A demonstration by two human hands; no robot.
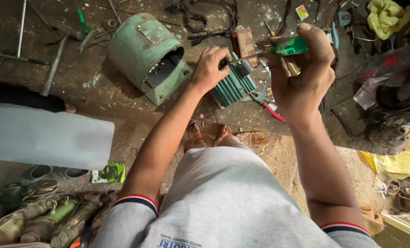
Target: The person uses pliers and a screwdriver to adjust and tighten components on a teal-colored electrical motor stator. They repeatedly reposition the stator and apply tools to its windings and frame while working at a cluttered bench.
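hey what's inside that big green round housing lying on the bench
The green housing lies on its side, open end toward the person. Inside, a dark cavity shows, with a row of small pale points along the upper inner edge. Deeper in is shadow; nothing more can be made out.

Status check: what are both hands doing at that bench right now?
Right hand gripping green-handled screwdriver. Left hand at the shaft tip, on small teal finned motor. Big green motor housing lying alongside, red-handled pliers near.

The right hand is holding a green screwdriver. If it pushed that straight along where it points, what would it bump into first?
Most likely the left hand: the screwdriver in the right hand points its tip at those fingers, which sit on the small teal finned motor. Depth is hard to judge.
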